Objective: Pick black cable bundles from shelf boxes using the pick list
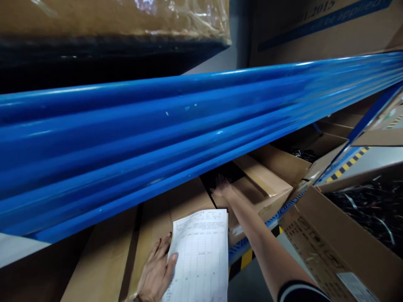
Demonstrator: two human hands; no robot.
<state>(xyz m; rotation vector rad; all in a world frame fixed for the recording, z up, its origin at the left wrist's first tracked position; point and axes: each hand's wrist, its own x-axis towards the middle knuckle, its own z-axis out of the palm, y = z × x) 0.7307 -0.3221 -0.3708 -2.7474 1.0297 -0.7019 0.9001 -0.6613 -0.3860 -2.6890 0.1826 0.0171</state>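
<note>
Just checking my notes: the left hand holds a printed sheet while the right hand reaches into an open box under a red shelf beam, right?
Not quite: the beam is blue, not red, as the head view shows. The rest stands: the left hand holds the printed sheet while the right hand reaches into the open box under it.

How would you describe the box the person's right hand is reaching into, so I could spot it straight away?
Find the wide blue shelf beam slanting across the view. Just under its lower edge sits a row of brown cartons; the right hand reaches into the open carton near the middle. Unlike the closed carton beside it, under the printed sheet, its flaps are folded back over a dark inside.
</note>
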